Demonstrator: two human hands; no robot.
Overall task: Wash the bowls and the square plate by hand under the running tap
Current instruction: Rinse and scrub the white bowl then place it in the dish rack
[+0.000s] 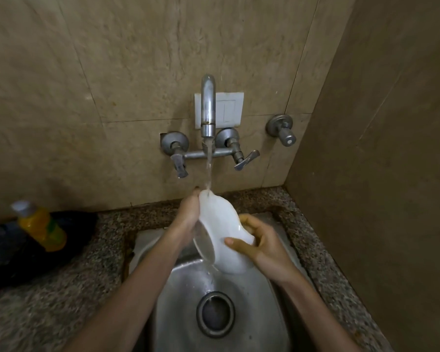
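A white bowl [220, 226] is tilted on its side over the steel sink [252, 301], its rim facing left. Water from the wall tap [208, 107] strikes its upper edge and runs off the lower rim toward the drain [216, 315]. My left hand [188, 212] holds the bowl's left side, with fingers up at the top edge by the stream. My right hand [258, 241] grips the outside of the bowl from the right, thumb across its underside. No other bowl or square plate is in view.
A yellow dish-soap bottle [42, 226] lies on a dark bag [15, 250] on the speckled granite counter [61, 301] at left. Two tap handles [179, 163] [245, 160] and a separate valve [282, 130] stick out from the tiled wall. A side wall closes the right.
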